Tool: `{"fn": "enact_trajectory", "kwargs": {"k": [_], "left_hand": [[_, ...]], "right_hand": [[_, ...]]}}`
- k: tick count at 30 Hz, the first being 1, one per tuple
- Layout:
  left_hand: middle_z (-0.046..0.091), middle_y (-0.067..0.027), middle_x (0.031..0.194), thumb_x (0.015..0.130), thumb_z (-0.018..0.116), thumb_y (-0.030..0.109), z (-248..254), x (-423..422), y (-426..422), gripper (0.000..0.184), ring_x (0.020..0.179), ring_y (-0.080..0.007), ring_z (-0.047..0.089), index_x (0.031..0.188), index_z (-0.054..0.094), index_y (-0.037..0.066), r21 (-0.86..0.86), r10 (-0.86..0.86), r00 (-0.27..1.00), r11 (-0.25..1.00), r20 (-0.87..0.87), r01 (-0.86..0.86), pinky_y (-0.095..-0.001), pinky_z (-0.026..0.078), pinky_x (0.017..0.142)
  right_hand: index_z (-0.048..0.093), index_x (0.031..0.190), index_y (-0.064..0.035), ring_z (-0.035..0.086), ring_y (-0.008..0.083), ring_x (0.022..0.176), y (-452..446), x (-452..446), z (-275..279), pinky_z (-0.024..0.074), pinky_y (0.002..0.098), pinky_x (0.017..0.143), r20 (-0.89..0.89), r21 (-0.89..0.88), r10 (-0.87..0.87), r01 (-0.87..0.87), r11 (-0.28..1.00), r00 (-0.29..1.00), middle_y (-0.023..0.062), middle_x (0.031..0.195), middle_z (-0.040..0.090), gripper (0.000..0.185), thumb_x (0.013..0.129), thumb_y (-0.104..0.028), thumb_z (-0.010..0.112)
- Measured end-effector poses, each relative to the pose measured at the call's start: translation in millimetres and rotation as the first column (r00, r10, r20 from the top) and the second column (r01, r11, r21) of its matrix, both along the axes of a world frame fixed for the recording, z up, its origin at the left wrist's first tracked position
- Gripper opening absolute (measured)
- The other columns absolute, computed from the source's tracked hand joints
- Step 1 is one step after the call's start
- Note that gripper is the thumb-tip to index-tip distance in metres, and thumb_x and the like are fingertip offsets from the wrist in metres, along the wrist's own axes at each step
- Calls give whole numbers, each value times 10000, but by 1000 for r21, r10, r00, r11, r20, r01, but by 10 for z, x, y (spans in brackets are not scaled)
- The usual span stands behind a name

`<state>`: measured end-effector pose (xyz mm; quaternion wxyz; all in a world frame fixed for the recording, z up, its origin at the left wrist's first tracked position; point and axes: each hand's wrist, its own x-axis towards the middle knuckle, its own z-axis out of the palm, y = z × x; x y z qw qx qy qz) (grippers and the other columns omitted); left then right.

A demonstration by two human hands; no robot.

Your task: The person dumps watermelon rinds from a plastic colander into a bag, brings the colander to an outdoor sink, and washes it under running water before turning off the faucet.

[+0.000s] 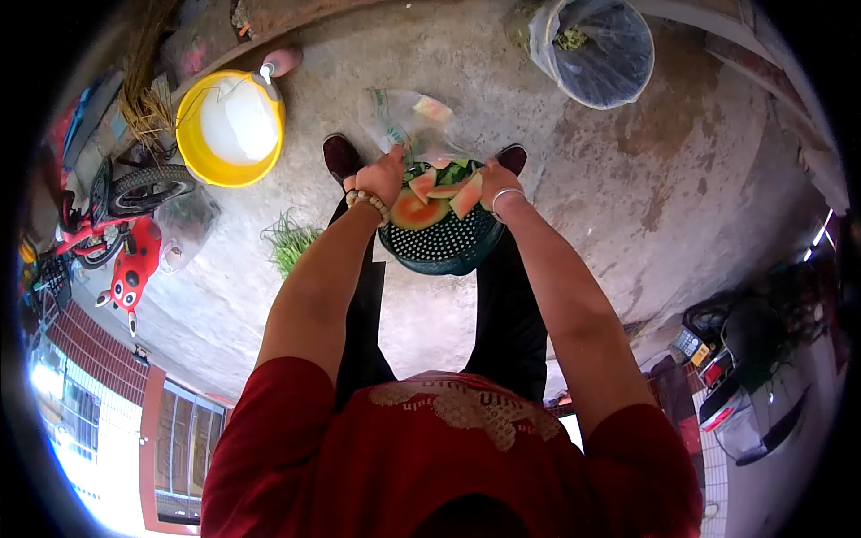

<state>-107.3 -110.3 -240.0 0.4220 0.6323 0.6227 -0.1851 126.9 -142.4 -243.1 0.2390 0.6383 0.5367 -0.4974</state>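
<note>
A dark green plastic colander basket (439, 247) is between my legs, holding watermelon rinds (420, 213) with some red flesh and dark green skin. At its far side a clear plastic bag (386, 112) spreads over the floor, with a piece of rind (432, 109) in or under the film. My left hand (386, 175), beaded bracelet at the wrist, is closed on the bag's edge by the basket's left rim. On the right rim side, my right hand (495, 184), with a silver bangle, is closed beside a rind wedge (467, 195); what its fingers grip is hidden.
A yellow basin (186, 148) with something white inside stands at upper left, a pump bottle (283, 62) beside it. A bin lined with clear plastic (619, 67) is at upper right. Green stalks (289, 244) lie on the concrete. A red ride-on toy (134, 260) stands left.
</note>
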Motion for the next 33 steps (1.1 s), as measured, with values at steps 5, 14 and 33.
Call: {"fn": "enact_trajectory", "kwargs": {"k": [5, 14, 33], "left_hand": [[639, -131, 769, 851, 403, 130, 90, -74, -102, 215, 721, -313, 632, 1060, 447, 115, -48, -231, 973, 972, -2, 231, -426, 484, 554], [639, -106, 818, 843, 455, 185, 0, -101, -239, 192, 768, -291, 615, 1024, 508, 152, 57, -194, 980, 980, 35, 192, -423, 429, 605], [640, -128, 792, 848, 502, 200, 92, -194, 52, 147, 728, -326, 617, 988, 518, 161, 119, 54, 991, 990, 126, -69, -441, 467, 596]], "right_hand": [[468, 1157, -26, 495, 336, 1078, 140, -49, 156, 436, 403, 869, 139, -109, -251, 267, 957, 958, 189, 1092, 556, 316, 913, -212, 392], [448, 1265, -27, 374, 266, 1223, 267, -21, 246, 413, 326, 943, 220, -380, -302, 367, 849, 928, 131, 1339, 385, 412, 878, -166, 461], [569, 1057, -15, 507, 303, 1070, 129, 175, -139, 447, 344, 880, -276, -113, 778, -823, 557, 564, 153, 1146, 520, 256, 868, -83, 411]]}}
